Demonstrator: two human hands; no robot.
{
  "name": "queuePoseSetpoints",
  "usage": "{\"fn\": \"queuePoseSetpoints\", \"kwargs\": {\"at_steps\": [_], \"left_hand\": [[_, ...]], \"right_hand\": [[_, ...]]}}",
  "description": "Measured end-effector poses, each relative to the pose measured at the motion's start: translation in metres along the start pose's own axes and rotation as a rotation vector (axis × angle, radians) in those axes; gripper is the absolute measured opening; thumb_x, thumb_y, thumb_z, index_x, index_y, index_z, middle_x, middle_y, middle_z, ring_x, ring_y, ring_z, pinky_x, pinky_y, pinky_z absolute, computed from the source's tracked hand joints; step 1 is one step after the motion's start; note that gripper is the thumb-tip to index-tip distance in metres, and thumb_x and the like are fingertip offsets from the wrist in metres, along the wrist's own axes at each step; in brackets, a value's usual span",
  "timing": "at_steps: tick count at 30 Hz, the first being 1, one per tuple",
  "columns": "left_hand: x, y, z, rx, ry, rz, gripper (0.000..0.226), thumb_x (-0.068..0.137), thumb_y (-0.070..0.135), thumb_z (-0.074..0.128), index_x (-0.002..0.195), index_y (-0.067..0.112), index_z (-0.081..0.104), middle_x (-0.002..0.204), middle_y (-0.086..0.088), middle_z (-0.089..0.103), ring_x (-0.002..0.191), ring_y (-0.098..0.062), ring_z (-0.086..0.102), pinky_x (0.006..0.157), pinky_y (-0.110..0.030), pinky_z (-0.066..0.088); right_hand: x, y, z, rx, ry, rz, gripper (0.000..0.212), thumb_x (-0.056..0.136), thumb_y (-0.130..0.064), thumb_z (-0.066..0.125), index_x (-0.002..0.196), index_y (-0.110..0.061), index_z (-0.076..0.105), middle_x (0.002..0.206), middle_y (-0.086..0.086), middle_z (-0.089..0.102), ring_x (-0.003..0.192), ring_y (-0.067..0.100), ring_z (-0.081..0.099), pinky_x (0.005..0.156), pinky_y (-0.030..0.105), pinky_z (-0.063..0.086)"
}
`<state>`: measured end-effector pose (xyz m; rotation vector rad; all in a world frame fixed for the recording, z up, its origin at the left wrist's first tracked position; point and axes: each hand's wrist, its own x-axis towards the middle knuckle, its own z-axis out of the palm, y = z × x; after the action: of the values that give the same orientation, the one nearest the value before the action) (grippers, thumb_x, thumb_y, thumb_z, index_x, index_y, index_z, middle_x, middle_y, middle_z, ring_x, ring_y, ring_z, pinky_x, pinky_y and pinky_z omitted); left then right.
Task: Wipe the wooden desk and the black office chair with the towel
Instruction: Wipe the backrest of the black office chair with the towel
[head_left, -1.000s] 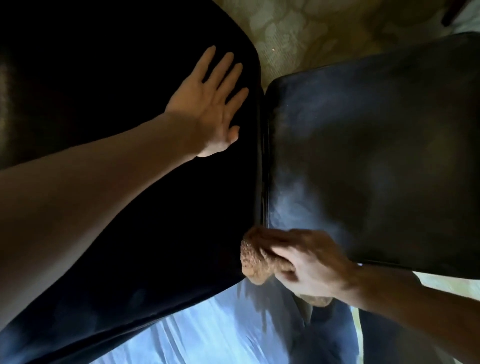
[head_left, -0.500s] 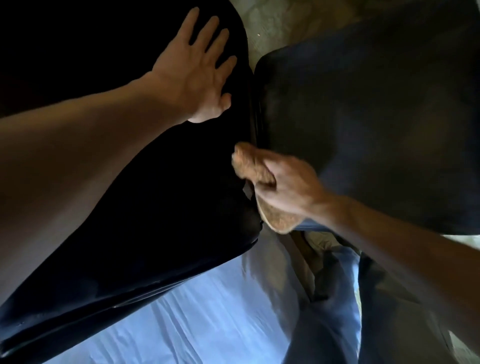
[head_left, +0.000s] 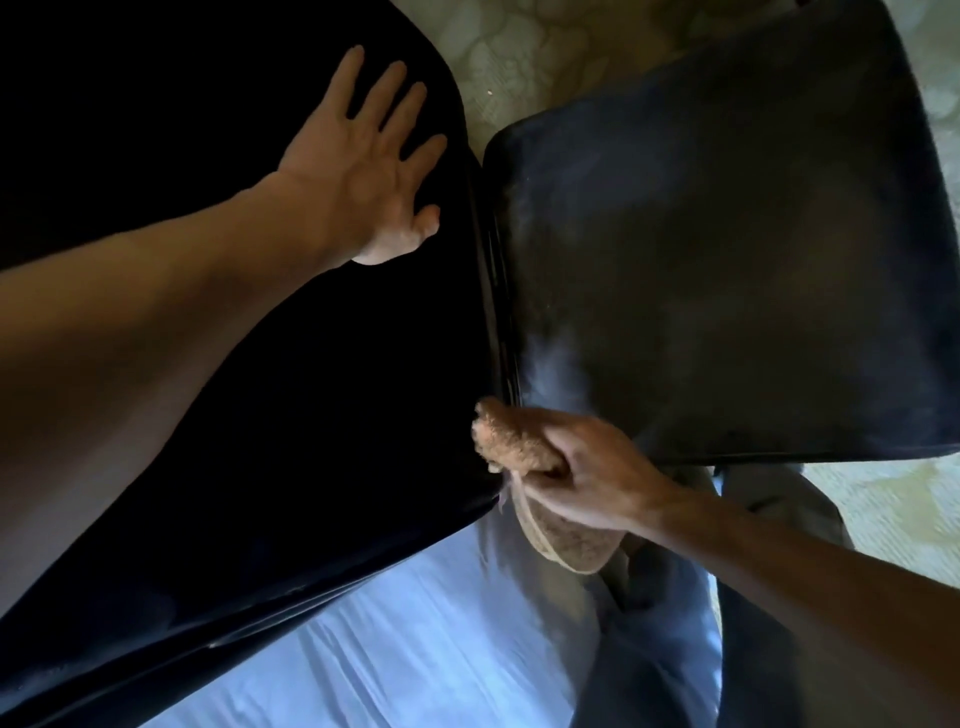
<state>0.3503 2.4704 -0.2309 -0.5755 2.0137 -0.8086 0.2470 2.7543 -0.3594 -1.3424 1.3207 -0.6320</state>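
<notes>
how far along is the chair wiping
Nothing looks clearly finished: the greyer cushion shows hazy streaks. In hand: right hand grips the towel at the seam between cushions, left hand flat on the darker cushion. Left: probably more wiping here; the desk is out of view.

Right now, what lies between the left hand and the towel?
Only bare black chair padding between left hand and towel, seen in the head view.
</notes>
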Motion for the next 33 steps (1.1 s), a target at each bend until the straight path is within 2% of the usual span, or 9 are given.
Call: {"fn": "queuePoseSetpoints", "kwargs": {"at_steps": [4,7,9,12,17,21,23,27,33], "left_hand": [[0.008,-0.005,0.002,-0.016,0.012,0.006,0.083,0.091,0.076,0.002,0.163,0.036,0.001,0.172,-0.011,-0.006,0.158,-0.032,-0.011,0.125,-0.059,-0.009],[0.023,-0.010,-0.009,-0.026,0.010,0.020,0.081,0.092,0.075,0.005,0.163,0.037,0.002,0.172,-0.012,-0.007,0.158,-0.031,-0.012,0.124,-0.060,-0.009],[0.034,-0.013,-0.012,0.010,0.018,0.037,0.081,0.092,0.075,0.005,0.163,0.036,0.003,0.172,-0.013,-0.007,0.158,-0.031,-0.011,0.124,-0.061,-0.009],[0.046,-0.020,-0.014,0.037,0.060,0.045,0.083,0.091,0.075,0.006,0.164,0.035,0.006,0.172,-0.013,-0.004,0.159,-0.032,-0.008,0.124,-0.063,-0.006],[0.081,-0.033,-0.034,0.102,0.120,0.077,0.083,0.092,0.071,0.010,0.164,0.030,0.012,0.172,-0.015,0.001,0.159,-0.032,-0.004,0.124,-0.063,-0.003],[0.115,-0.046,-0.049,0.134,0.149,0.051,0.084,0.093,0.073,0.012,0.164,0.029,0.009,0.171,-0.017,0.008,0.158,-0.035,0.005,0.124,-0.064,0.002],[0.129,-0.051,-0.055,0.147,0.186,0.013,0.085,0.093,0.072,0.013,0.163,0.024,0.014,0.167,-0.019,0.020,0.154,-0.037,0.018,0.124,-0.062,0.009],[0.153,-0.056,-0.066,0.124,0.271,-0.067,0.078,0.096,0.067,0.021,0.153,0.016,0.037,0.140,-0.019,0.051,0.127,-0.037,0.046,0.117,-0.057,0.026],[0.165,-0.052,-0.071,0.061,0.352,-0.054,0.060,0.099,0.061,0.029,0.115,0.008,0.053,0.106,-0.019,0.056,0.099,-0.035,0.049,0.102,-0.052,0.035]], "right_hand": [[0.004,0.009,-0.009,-0.297,-0.202,-0.087,0.061,0.076,-0.053,0.037,0.123,-0.029,0.066,0.125,-0.012,0.069,0.109,0.014,0.068,0.090,0.033,0.055],[0.002,0.015,-0.021,-0.260,-0.322,-0.069,0.055,0.073,-0.052,0.047,0.122,-0.035,0.064,0.119,-0.019,0.069,0.103,0.003,0.066,0.087,0.029,0.054],[0.002,0.007,-0.020,-0.016,-0.198,0.040,0.062,0.069,-0.054,0.053,0.129,-0.043,0.064,0.117,-0.023,0.071,0.104,-0.002,0.066,0.088,0.026,0.054],[0.020,0.004,-0.024,0.313,0.082,0.164,0.050,0.071,-0.045,0.062,0.120,-0.040,0.070,0.086,-0.027,0.071,0.082,-0.005,0.066,0.073,0.024,0.053],[0.067,0.001,-0.034,0.389,0.019,0.191,0.049,0.075,-0.036,0.066,0.125,-0.037,0.070,0.078,-0.026,0.067,0.071,-0.003,0.063,0.065,0.020,0.045],[0.098,-0.002,-0.051,0.488,0.135,0.196,0.020,0.075,-0.039,0.066,0.095,-0.041,0.070,0.065,-0.024,0.064,0.058,0.000,0.059,0.059,0.024,0.043],[0.113,-0.001,-0.069,0.529,0.277,0.244,0.010,0.075,-0.041,0.065,0.084,-0.045,0.066,0.067,-0.021,0.066,0.062,0.003,0.061,0.062,0.027,0.046],[0.148,0.012,-0.116,0.483,0.526,0.291,0.034,0.076,-0.052,0.060,0.108,-0.041,0.065,0.090,-0.013,0.072,0.087,0.017,0.070,0.082,0.045,0.058],[0.213,0.016,-0.199,0.279,0.625,0.208,0.034,0.089,-0.032,0.067,0.123,-0.030,0.064,0.108,-0.009,0.070,0.102,0.020,0.067,0.092,0.041,0.054]]}}
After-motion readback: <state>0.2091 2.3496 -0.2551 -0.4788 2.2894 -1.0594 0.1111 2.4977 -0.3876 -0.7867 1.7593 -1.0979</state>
